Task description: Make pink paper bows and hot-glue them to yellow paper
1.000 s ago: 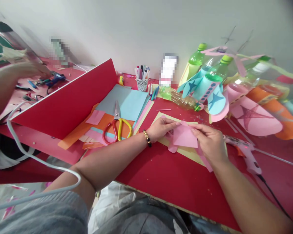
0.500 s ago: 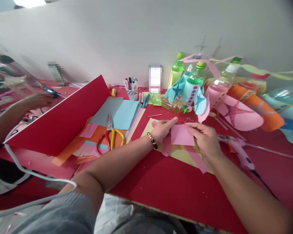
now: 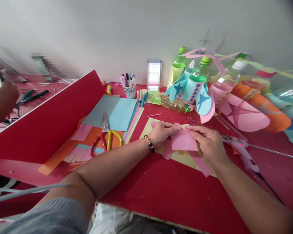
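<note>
The left hand [image 3: 162, 132] and right hand [image 3: 208, 141] grip a pink paper sheet [image 3: 184, 140] narrowly, above yellow card [image 3: 179, 156] near the red desk's [image 3: 158, 185] middle; bottle rockets [image 3: 192, 87], seemingly finished, line the far edge.

A flat rectangular piece of pink craft paper [image 3: 184, 140] lies over a pale yellow paper sheet [image 3: 183, 157], gripped along its top edge.
</note>
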Action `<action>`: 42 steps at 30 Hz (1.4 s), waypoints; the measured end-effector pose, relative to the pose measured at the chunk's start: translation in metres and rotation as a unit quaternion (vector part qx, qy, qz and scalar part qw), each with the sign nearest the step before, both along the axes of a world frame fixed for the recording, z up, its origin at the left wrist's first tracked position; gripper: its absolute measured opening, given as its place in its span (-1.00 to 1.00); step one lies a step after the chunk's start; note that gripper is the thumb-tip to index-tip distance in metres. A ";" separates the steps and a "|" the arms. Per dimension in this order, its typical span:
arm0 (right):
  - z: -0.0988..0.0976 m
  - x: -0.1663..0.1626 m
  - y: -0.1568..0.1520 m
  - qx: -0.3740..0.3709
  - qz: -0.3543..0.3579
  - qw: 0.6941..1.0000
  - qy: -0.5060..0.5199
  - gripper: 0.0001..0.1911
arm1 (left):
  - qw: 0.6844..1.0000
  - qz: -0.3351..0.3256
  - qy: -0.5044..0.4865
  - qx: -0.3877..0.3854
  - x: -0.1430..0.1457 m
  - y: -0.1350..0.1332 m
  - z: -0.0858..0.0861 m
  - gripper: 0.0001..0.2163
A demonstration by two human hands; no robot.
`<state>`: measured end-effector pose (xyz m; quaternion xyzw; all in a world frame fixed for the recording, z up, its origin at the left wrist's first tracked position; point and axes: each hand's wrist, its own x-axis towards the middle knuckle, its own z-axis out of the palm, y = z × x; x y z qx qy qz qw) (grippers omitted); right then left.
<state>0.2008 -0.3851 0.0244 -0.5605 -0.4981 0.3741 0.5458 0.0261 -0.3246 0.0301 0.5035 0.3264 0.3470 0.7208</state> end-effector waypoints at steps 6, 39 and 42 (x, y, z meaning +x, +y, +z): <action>0.002 0.003 -0.002 -0.038 0.013 0.999 -0.007 -0.80 | 0.999 -0.019 0.031 0.010 -0.001 0.001 -0.003 -0.69; 0.013 -0.003 -0.008 0.016 -0.019 0.995 -0.092 -0.92 | 0.997 -0.055 0.047 -0.010 -0.003 0.000 0.003 -0.63; 0.013 -0.004 -0.008 0.024 -0.024 0.995 -0.094 -0.92 | 0.997 -0.062 0.038 -0.009 -0.003 0.000 0.002 -0.66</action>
